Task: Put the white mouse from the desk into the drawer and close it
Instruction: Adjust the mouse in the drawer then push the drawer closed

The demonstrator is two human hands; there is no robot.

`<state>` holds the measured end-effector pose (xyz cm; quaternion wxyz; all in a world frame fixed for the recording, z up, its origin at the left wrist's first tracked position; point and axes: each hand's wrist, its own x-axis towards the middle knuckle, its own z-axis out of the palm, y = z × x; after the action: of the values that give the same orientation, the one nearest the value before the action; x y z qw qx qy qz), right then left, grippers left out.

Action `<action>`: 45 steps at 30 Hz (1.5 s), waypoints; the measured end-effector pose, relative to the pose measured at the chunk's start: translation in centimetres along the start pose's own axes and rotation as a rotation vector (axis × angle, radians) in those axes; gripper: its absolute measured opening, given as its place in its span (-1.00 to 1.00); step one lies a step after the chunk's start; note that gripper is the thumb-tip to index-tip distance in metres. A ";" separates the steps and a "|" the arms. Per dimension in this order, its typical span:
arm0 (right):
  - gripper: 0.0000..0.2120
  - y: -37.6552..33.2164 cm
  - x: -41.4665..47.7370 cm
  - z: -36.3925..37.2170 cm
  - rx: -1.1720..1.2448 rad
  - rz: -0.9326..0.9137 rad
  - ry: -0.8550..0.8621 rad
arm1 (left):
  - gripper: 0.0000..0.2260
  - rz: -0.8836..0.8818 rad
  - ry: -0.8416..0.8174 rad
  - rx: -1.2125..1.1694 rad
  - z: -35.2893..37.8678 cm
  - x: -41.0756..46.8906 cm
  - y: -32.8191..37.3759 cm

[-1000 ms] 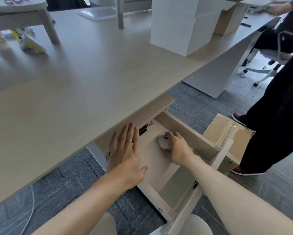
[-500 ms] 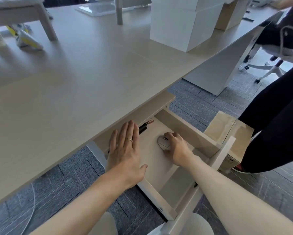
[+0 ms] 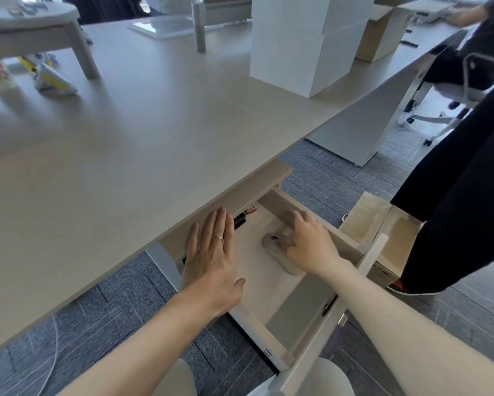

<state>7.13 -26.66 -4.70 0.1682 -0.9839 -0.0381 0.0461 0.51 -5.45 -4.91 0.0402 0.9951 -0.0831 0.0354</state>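
Observation:
The open drawer (image 3: pixel 257 284) hangs under the light wooden desk (image 3: pixel 125 152). The white mouse (image 3: pixel 274 247) lies on the drawer's bottom, toward its right side. My right hand (image 3: pixel 311 244) hovers just over the mouse's right half with blurred fingers lifted and spread; they no longer wrap it. My left hand (image 3: pixel 211 252) lies flat with fingers apart on the drawer's left wall. Part of the mouse is hidden under my right hand.
Dark pens (image 3: pixel 239 220) lie at the drawer's back. White boxes (image 3: pixel 305 44) and a small riser (image 3: pixel 39 32) stand on the desk. A cardboard box (image 3: pixel 383 224) sits on the floor right of the drawer, beside a standing person's dark legs (image 3: pixel 454 210). Farther right is an office chair (image 3: pixel 454 90).
My right hand, which was closed around the mouse, has lifted its fingers and opened, leaving the mouse on the drawer's bottom. My left hand has stayed in place.

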 end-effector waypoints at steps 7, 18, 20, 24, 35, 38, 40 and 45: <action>-0.29 4.2 -8.1 -4.2 0.272 0.237 0.295 | 0.03 -0.014 -0.055 -0.113 -1.4 0.0 -0.4; -0.50 3.1 -13.0 0.6 1.150 0.717 0.131 | 0.14 -0.213 -0.170 -0.335 -4.1 -2.0 -0.6; -0.50 3.0 -12.3 0.8 1.212 0.734 0.122 | 0.15 -0.207 -0.202 -0.337 -4.4 -1.9 -0.7; -0.67 0.7 -11.4 -0.3 1.283 0.725 0.088 | 0.22 -0.218 -0.252 -0.358 -4.9 -1.9 -0.7; -0.61 -5.4 -5.3 0.4 1.403 0.681 0.067 | 0.16 -0.192 -0.088 -0.331 -3.6 -2.4 -1.1; -0.60 -6.7 -3.7 0.9 1.386 0.638 0.038 | -0.01 -0.164 -0.011 -0.282 -3.6 -2.0 -2.1; -0.62 -7.4 -2.7 1.1 1.401 0.620 0.030 | -0.07 -0.154 0.004 -0.278 -3.7 -1.9 -2.5; -0.59 -8.9 -0.8 1.4 1.437 0.589 0.005 | -0.31 -0.127 0.081 -0.266 -3.2 -2.0 -2.9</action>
<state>5.67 -17.90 -2.94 0.7458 -0.6030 0.2646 0.1001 -1.14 -1.99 -2.09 0.1773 0.9820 -0.0225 0.0613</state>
